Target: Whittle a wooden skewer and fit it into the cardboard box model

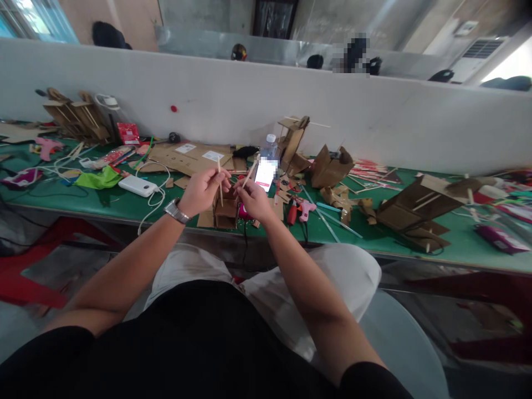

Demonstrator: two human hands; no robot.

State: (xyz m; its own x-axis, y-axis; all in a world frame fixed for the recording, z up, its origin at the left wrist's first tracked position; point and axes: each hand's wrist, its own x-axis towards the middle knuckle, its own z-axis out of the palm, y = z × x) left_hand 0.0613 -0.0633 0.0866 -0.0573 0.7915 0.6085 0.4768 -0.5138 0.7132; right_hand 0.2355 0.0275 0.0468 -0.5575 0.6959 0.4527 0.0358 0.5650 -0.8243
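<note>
My left hand [204, 188] is closed on a thin wooden stick [221, 195], which stands nearly upright between thumb and fingers. A second wooden stick [250, 173] slants up to the right from the closed fingers of my right hand [254, 199]. Both hands are raised a little over the bench edge, close together but apart. Beneath them sits a small open cardboard box [225, 215], partly hidden by the fingers. Just beyond my right hand a phone [265, 175] with a lit screen leans against a clear plastic bottle [270, 146].
A pink glue gun [306, 210] and a red bottle [292, 212] lie right of my hands. A white power bank [138, 186] with cable is on the left. Cardboard structures [419, 205], flat cardboard [183, 157] and sticks crowd the green table [286, 231]. A white partition [224, 100] stands behind.
</note>
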